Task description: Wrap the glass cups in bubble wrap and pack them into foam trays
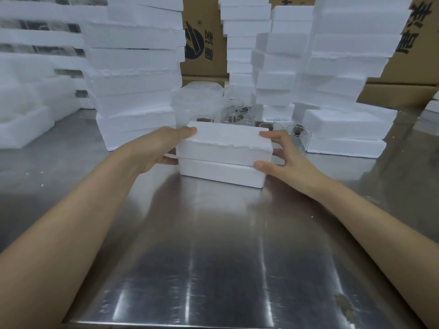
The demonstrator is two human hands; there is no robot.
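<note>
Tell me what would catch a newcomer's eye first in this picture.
Probably the closed foam box at the centre of the steel table, gripped at its ends by the left hand and right hand. Next, the tall foam tray stacks behind it, with clear glass cups standing between them.

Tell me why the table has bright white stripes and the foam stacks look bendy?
Head view: the steel table mirrors overhead light as streaky glare; the wide lens bows the foam stacks outward near the edges; the hands holding the foam box look slightly blurred.
</note>
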